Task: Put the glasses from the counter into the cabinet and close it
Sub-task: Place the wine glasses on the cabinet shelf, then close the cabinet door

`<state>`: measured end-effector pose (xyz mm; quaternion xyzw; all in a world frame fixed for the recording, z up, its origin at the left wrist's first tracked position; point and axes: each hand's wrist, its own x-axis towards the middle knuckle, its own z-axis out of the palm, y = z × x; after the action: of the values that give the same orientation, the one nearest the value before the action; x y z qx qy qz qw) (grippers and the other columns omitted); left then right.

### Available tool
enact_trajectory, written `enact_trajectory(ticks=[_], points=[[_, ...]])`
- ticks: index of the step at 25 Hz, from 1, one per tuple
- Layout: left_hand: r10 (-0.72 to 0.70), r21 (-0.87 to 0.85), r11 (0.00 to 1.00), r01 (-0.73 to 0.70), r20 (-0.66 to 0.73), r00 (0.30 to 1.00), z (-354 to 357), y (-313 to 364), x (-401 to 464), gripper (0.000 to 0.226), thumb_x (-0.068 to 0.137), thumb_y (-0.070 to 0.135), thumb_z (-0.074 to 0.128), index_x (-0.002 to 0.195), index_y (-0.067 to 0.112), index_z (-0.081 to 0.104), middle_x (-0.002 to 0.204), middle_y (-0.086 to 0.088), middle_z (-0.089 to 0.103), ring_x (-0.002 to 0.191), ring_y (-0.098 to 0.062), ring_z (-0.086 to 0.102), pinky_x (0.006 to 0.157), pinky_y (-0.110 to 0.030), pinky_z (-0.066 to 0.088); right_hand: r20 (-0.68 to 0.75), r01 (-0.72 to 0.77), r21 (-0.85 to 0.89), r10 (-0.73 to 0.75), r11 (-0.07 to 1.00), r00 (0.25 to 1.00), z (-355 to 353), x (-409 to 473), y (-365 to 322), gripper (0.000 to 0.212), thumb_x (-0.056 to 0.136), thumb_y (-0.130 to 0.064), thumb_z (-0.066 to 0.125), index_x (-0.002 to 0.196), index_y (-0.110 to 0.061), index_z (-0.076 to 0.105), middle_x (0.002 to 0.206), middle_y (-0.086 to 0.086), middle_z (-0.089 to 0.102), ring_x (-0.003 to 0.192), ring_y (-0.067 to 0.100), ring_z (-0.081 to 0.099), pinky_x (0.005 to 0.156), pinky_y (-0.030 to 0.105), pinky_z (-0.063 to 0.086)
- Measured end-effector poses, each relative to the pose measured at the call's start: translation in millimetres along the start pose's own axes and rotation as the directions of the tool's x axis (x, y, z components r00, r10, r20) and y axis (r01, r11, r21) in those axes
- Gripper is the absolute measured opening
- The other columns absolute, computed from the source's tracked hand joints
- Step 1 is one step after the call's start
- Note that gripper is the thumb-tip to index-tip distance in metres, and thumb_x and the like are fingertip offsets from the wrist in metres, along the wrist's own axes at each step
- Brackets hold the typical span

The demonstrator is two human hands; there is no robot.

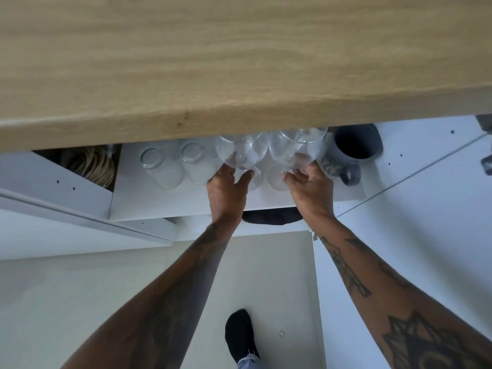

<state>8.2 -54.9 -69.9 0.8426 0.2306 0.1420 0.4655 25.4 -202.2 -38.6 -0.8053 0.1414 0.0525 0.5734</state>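
I look straight down past the wooden counter [239, 62] into an open white cabinet. My left hand [227, 190] grips the stem of a clear wine glass [241, 147] standing on the cabinet shelf [165, 203]. My right hand [310, 190] holds a second wine glass [295, 145] right beside it. Both bowls reach up under the counter's edge. Two clear tumblers [162, 166] stand on the shelf to the left of the wine glasses.
A grey mug [354, 147] sits on the shelf at the right of the glasses. The cabinet door [426, 209] stands open at the right. A coiled, rope-like thing [95, 163] fills the left compartment. My foot in a black sock [239, 334] is on the floor below.
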Motion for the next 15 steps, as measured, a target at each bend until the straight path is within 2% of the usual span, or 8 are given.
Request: enact_trajectory(ticks=[2, 4, 6, 8, 10, 12, 13, 15], points=[[-0.089, -0.073, 0.994, 0.086, -0.036, 0.995, -17, 14, -35, 0.026, 0.087, 0.012, 0.070, 0.113, 0.015, 0.071, 0.081, 0.013, 0.067, 0.070, 0.001, 0.061, 0.067, -0.001, 0.043, -0.026, -0.049, -0.054, 0.047, 0.997, 0.999, -24, -26, -15, 0.031, 0.086, -0.013, 0.064, 0.116, -0.019, 0.062, 0.109, 0.001, 0.070, 0.104, 0.014, 0.066, 0.076, 0.010, 0.043], [-0.189, -0.127, 0.973, 0.193, 0.043, 0.981, -39, 40, -94, 0.021, 0.091, 0.009, 0.066, 0.103, 0.025, 0.073, 0.094, 0.013, 0.072, 0.081, 0.003, 0.068, 0.068, 0.003, 0.043, -0.036, -0.046, -0.078, 0.043, 0.996, 0.998, -57, -64, -36, 0.021, 0.087, -0.015, 0.062, 0.107, -0.022, 0.062, 0.096, -0.009, 0.065, 0.095, 0.010, 0.061, 0.081, 0.018, 0.042], [-0.235, -0.132, 0.955, 0.267, 0.220, 0.947, -54, 74, -168, 0.030, 0.090, 0.008, 0.067, 0.088, 0.037, 0.070, 0.085, 0.016, 0.074, 0.073, 0.011, 0.067, 0.063, 0.002, 0.043, -0.045, -0.009, -0.096, 0.005, 0.995, 0.999, -96, -104, -62, 0.019, 0.088, -0.016, 0.064, 0.106, -0.023, 0.066, 0.095, -0.010, 0.062, 0.093, 0.005, 0.058, 0.078, 0.013, 0.047], [-0.222, -0.129, 0.949, 0.286, 0.366, 0.904, -59, 121, -247, 0.035, 0.086, 0.007, 0.072, 0.079, 0.041, 0.072, 0.074, 0.013, 0.075, 0.067, 0.010, 0.067, 0.059, 0.000, 0.044, -0.057, 0.085, -0.111, -0.092, 0.990, 0.994, -145, -145, -92, 0.024, 0.089, -0.015, 0.066, 0.112, -0.020, 0.069, 0.103, -0.005, 0.067, 0.098, 0.004, 0.062, 0.076, 0.003, 0.046], [-0.246, -0.091, 0.945, 0.314, 0.432, 0.868, -60, 173, -315, 0.032, 0.081, 0.011, 0.074, 0.076, 0.043, 0.075, 0.071, 0.009, 0.076, 0.065, 0.004, 0.069, 0.058, -0.004, 0.047, -0.088, 0.217, -0.232, -0.242, 0.948, 0.966, -203, -186, -119, 0.023, 0.090, -0.012, 0.065, 0.111, -0.017, 0.072, 0.106, -0.005, 0.070, 0.099, 0.008, 0.063, 0.078, 0.012, 0.047], [-0.212, -0.035, 0.968, 0.250, 0.428, 0.879, -55, 216, -365, 0.023, 0.079, 0.024, 0.073, 0.092, 0.042, 0.076, 0.089, 0.008, 0.078, 0.079, 0.001, 0.072, 0.066, -0.011, 0.054, -0.122, 0.287, -0.467, -0.382, 0.837, 0.916, -256, -215, -131, 0.021, 0.089, -0.007, 0.062, 0.105, -0.013, 0.074, 0.108, -0.003, 0.071, 0.099, 0.018, 0.064, 0.084, 0.027, 0.049], [-0.140, 0.008, 0.989, 0.150, 0.415, 0.899, -54, 225, -381, 0.032, 0.080, 0.029, 0.072, 0.111, 0.037, 0.073, 0.108, 0.009, 0.075, 0.098, -0.002, 0.070, 0.080, -0.018, 0.057, -0.107, 0.282, -0.568, -0.409, 0.773, 0.906, -275, -222, -130, 0.023, 0.088, -0.004, 0.061, 0.104, -0.011, 0.076, 0.111, 0.000, 0.071, 0.101, 0.025, 0.064, 0.088, 0.031, 0.050], [-0.036, 0.011, 0.999, 0.035, 0.439, 0.898, -60, 244, -404, 0.065, 0.087, 0.035, 0.067, 0.147, 0.019, 0.045, 0.145, 0.004, 0.051, 0.134, -0.012, 0.049, 0.111, -0.025, 0.041, -0.016, 0.256, -0.652, -0.351, 0.714, 0.936, -301, -231, -122, 0.026, 0.089, -0.003, 0.057, 0.105, -0.008, 0.077, 0.116, 0.003, 0.071, 0.106, 0.028, 0.064, 0.095, 0.032, 0.049]])
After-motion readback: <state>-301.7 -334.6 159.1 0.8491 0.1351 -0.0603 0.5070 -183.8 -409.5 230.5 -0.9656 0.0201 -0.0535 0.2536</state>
